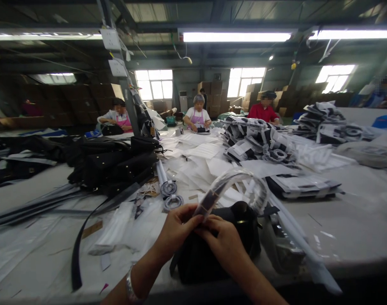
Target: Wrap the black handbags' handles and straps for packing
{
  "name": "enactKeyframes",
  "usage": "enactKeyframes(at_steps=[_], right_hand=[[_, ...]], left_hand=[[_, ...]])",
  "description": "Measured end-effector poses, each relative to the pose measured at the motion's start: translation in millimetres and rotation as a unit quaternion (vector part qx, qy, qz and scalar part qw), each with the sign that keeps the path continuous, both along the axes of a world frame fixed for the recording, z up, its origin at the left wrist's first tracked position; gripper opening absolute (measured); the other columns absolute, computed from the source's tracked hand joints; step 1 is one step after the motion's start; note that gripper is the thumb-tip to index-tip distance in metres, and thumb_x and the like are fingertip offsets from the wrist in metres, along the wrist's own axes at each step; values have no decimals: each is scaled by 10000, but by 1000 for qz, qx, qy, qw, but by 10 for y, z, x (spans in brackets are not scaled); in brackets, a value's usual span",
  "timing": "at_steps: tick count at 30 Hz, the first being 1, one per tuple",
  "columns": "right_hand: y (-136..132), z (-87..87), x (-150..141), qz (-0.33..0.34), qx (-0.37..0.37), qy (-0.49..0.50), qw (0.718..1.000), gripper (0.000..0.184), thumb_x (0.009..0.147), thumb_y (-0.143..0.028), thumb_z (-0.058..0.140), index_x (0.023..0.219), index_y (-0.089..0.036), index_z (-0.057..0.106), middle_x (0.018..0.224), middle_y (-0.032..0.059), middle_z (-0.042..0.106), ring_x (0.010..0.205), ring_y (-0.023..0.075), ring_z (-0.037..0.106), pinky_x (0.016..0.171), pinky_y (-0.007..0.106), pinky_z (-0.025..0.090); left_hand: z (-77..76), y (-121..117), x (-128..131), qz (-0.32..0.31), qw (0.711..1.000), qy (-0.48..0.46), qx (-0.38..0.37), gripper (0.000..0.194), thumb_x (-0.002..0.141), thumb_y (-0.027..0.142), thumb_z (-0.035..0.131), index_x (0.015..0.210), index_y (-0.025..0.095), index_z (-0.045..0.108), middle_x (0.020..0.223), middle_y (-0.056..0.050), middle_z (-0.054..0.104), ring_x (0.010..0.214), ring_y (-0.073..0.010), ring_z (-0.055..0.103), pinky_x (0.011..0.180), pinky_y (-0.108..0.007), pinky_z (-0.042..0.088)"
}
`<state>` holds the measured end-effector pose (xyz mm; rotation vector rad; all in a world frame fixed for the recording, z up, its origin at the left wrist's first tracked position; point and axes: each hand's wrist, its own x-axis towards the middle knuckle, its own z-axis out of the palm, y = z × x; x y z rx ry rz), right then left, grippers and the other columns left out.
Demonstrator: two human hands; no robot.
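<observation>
A black handbag (196,258) stands at the table's front edge, below my hands. Its arched handle (227,180) is wrapped in clear plastic film and rises above the bag. My left hand (181,226) pinches the handle's near left end between thumb and fingers. Close against it, my right hand (220,233) has its fingertips closed on the same end of the wrapped handle. Both hands hide the spot where the handle meets the bag. A silvery bracelet (130,286) circles my left wrist.
Black bags (117,163) are heaped at the left. White paper sheets (200,148) cover the middle, with two rolled strips (172,202) nearer. Wrapped parts (253,137) pile up beyond. A black strap (76,254) lies left. Co-workers (198,114) sit across the table.
</observation>
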<state>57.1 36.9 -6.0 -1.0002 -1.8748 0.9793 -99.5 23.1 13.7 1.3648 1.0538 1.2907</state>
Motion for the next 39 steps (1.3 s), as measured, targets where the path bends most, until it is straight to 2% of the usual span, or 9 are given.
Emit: enactKeyframes(at_steps=[5, 10, 12, 15, 21, 25, 29, 33, 39], right_hand=[[-61, 63, 127, 6, 15, -28, 999, 179, 898, -225, 611, 981, -260, 766, 962, 14, 752, 918, 192, 691, 861, 277, 510], [-167, 359, 261, 11, 144, -69, 987, 204, 951, -278, 531, 1012, -239, 721, 1015, 28, 730, 733, 140, 684, 678, 215, 526], [-159, 481, 250, 37, 173, -119, 977, 202, 957, -297, 521, 965, -231, 711, 852, 12, 727, 618, 128, 652, 616, 216, 505], [-106, 542, 156, 62, 133, -236, 960, 249, 955, -350, 511, 836, -227, 692, 670, -3, 683, 603, 164, 651, 610, 255, 485], [-100, 258, -66, 56, 5, -312, 948, 301, 878, -469, 583, 1019, -212, 654, 943, 62, 748, 879, 260, 705, 768, 341, 532], [-122, 112, -154, 27, 15, -311, 950, 360, 823, -453, 651, 1076, -198, 668, 952, 83, 760, 885, 295, 713, 777, 371, 544], [-73, 59, -184, 15, 7, -250, 968, 318, 839, -416, 636, 1049, -191, 714, 1002, 93, 765, 933, 305, 713, 821, 386, 548], [-26, 15, -161, -25, -45, -231, 972, 408, 785, -468, 687, 1042, -153, 731, 1052, 125, 756, 989, 338, 696, 860, 430, 543], [-40, 6, -150, -42, -60, -239, 968, 421, 779, -480, 697, 1020, -136, 738, 1006, 127, 766, 928, 329, 712, 842, 429, 549]], left_hand=[[-176, -90, -64, 86, 995, 36, 43, 314, 890, 333, 643, 1183, 226, 680, 1194, -53, 705, 1110, -236, 643, 975, -321, 486], [-523, -331, -175, 164, 986, 38, 10, 310, 936, 387, 551, 1168, 214, 663, 1159, -71, 706, 1079, -228, 654, 949, -331, 506], [-665, -447, -172, 172, 983, 63, 3, 280, 899, 362, 612, 1135, 227, 678, 1153, -63, 703, 1067, -229, 652, 943, -332, 504], [-787, -556, -169, 194, 977, 85, 9, 243, 828, 290, 699, 1066, 241, 707, 1127, -48, 702, 1061, -230, 638, 948, -334, 489], [-801, -530, -308, 146, 988, 5, -39, 174, 775, 270, 732, 922, 177, 718, 893, -45, 723, 865, -209, 663, 813, -295, 501], [-798, -442, -420, 91, 994, -46, -47, 194, 804, 302, 702, 932, 159, 729, 892, -52, 723, 867, -210, 652, 788, -285, 483], [-789, -337, -467, 64, 992, -91, -65, 248, 798, 326, 709, 981, 165, 758, 969, -67, 737, 934, -226, 648, 826, -295, 471], [-764, -272, -469, 45, 987, -123, -93, 262, 783, 347, 727, 963, 160, 764, 908, -57, 750, 863, -207, 656, 766, -277, 474], [-777, -270, -459, 38, 994, -88, -44, 231, 787, 327, 726, 931, 149, 759, 884, -55, 737, 851, -202, 648, 751, -267, 468]])
